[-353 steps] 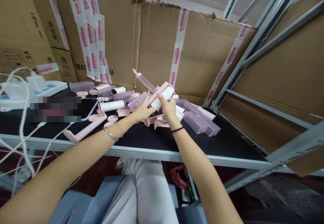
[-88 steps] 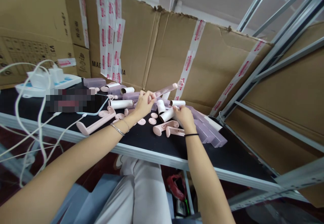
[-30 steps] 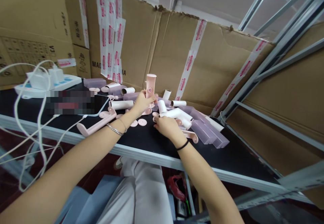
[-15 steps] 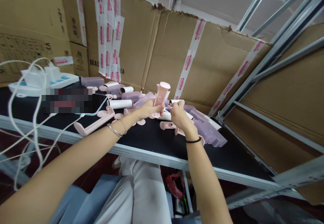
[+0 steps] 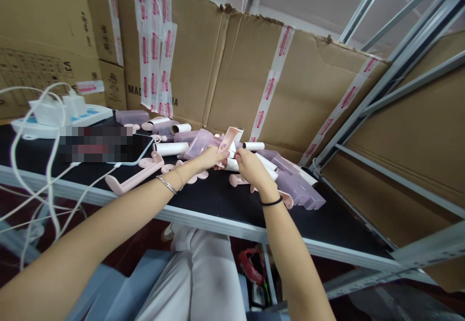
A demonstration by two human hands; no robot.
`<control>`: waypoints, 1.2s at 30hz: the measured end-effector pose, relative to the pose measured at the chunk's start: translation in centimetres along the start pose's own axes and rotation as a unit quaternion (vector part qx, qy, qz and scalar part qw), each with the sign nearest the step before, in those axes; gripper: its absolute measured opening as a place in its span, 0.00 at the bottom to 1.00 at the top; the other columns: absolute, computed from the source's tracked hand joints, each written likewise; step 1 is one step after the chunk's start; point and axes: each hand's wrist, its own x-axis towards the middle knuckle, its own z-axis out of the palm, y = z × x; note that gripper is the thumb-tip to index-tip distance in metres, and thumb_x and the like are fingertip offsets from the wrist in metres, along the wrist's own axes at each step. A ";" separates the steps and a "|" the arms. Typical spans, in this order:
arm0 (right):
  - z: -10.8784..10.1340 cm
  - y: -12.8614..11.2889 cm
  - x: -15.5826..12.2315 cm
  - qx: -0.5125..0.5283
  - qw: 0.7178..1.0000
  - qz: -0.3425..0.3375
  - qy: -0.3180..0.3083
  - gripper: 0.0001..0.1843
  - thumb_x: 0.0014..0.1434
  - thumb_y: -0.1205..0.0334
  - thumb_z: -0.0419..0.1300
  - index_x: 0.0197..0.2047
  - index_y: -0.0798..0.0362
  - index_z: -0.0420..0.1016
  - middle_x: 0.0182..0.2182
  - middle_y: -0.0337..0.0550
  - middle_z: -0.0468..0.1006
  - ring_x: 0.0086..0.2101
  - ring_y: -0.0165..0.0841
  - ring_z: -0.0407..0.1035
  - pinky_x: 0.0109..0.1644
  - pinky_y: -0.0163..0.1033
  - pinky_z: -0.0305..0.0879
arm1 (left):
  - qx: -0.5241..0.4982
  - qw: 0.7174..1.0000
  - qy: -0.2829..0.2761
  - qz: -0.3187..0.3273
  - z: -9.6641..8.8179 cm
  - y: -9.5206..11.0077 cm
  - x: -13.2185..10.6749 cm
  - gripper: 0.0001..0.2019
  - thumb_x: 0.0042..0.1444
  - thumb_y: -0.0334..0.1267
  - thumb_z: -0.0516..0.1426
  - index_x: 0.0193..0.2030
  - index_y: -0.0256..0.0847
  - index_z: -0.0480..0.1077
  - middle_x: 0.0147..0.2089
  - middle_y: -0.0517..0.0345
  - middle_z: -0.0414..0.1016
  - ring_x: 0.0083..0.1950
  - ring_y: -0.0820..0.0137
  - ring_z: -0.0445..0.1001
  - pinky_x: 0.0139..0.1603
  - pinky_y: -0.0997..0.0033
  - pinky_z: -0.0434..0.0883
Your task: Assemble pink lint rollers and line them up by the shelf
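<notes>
Grip of left hand around pink bracket, right hand, fingertips together beside it, contents unclear.

"What colour is the raised bracket?"

"Pale pink, like the other bracket at the front edge of the bench."

"And around it?"

"White tubes, pale purple boxes, black bench; behind, brown cardboard with red-patterned white tape."

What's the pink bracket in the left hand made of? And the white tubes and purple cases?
The long, pale pink bracket seems smooth, satiny plastic: its colour looks even. The round white tubes may be smooth card: brown shows inside some open ends. The boxy purple cases look like slightly shiny, translucent plastic: pale highlights line their edges.
</notes>
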 end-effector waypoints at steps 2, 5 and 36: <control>0.4 -0.2 0.2 -0.020 1.000 -0.006 -0.009 0.14 0.65 0.65 0.41 0.41 0.56 0.67 0.39 0.50 0.75 0.37 0.33 0.68 0.38 0.34 0.56 | -0.003 1.000 0.015 -0.008 -0.1 0.2 -0.1 0.19 0.49 0.53 0.59 0.24 0.36 0.65 0.18 0.60 0.66 0.18 0.78 0.63 0.18 0.77 0.60; 0.7 -0.3 0.3 -0.045 0.999 0.006 -0.020 0.14 0.66 0.64 0.41 0.43 0.55 0.67 0.40 0.50 0.75 0.37 0.33 0.69 0.38 0.34 0.56 | 0.001 1.000 0.013 -0.018 -0.1 0.7 -0.3 0.19 0.49 0.52 0.59 0.24 0.36 0.65 0.17 0.61 0.65 0.17 0.78 0.61 0.17 0.78 0.57; 0.2 -0.9 -0.7 -0.152 0.987 0.052 0.005 0.18 0.65 0.60 0.41 0.40 0.52 0.72 0.34 0.50 0.78 0.36 0.39 0.73 0.36 0.38 0.60 | -0.008 0.996 0.059 -0.073 0.0 0.7 -0.3 0.19 0.54 0.51 0.56 0.25 0.34 0.67 0.17 0.59 0.67 0.15 0.78 0.63 0.14 0.80 0.54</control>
